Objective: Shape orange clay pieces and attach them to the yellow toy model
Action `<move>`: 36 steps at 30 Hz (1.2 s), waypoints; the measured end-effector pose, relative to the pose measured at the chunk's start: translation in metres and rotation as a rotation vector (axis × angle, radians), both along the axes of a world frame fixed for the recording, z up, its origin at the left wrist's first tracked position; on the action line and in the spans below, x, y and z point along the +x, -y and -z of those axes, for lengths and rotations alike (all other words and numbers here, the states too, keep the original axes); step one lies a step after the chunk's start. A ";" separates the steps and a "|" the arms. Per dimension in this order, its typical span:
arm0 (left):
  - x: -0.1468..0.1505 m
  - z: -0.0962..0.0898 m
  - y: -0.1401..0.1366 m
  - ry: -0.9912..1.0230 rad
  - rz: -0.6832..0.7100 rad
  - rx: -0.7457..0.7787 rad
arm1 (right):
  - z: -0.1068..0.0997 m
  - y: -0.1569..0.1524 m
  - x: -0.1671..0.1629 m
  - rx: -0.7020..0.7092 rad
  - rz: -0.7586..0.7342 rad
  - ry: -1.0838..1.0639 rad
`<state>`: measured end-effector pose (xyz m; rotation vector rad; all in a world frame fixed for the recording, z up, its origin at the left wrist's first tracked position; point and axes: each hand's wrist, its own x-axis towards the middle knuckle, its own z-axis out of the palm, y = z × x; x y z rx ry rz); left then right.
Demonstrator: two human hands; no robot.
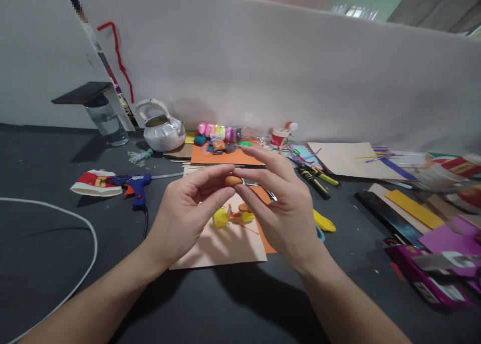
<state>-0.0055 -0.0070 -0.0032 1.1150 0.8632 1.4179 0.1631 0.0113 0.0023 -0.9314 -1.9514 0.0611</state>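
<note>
Between my two hands, over the middle of the table, is a small orange-brown lump of modelling clay (233, 181). My left hand (188, 209) pinches it from the left with thumb and fingertips. From the other side, my right hand (280, 204) grips it between thumb and index finger, its other fingers raised. Below them, a small yellow and orange clay figure (221, 217) stands on a beige sheet (225, 251), partly hidden by my right hand. An orange sheet (268, 241) shows from under the beige one.
A blue glue gun (140, 186) rests on a paper cup (92, 183) at left. Behind stand a silver kettle (164, 133) and coloured clay packs (221, 132). Pliers (315, 181), a yellow cutter (323, 221) and a purple box (424, 279) lie right. A white cable (93, 239) curves at left.
</note>
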 end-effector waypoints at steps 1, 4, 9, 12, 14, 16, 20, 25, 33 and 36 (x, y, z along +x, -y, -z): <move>-0.001 0.001 -0.001 -0.008 -0.003 0.006 | -0.001 0.000 0.000 0.007 0.004 0.007; -0.003 0.003 -0.005 0.023 0.042 -0.019 | -0.003 -0.001 0.003 -0.087 -0.080 0.001; -0.004 0.004 -0.007 0.114 0.126 -0.121 | -0.005 -0.004 0.009 -0.154 -0.164 -0.044; -0.004 0.001 -0.006 0.111 0.140 -0.149 | -0.005 -0.007 0.009 -0.055 -0.158 0.038; -0.005 0.000 -0.006 0.107 0.163 -0.172 | -0.004 -0.007 0.009 -0.002 -0.156 0.066; -0.006 0.000 -0.007 0.105 0.189 -0.182 | -0.004 -0.007 0.008 0.037 -0.153 0.073; -0.009 0.003 -0.010 0.127 0.202 -0.160 | -0.002 -0.007 0.008 0.056 -0.166 0.107; -0.009 0.007 -0.010 0.067 0.126 -0.080 | 0.000 -0.010 0.007 0.073 -0.214 0.114; -0.014 0.001 -0.010 -0.005 0.246 -0.053 | -0.001 -0.009 0.008 0.058 -0.222 0.066; -0.016 0.000 -0.011 -0.032 0.284 -0.040 | -0.003 -0.007 0.007 -0.017 -0.217 0.019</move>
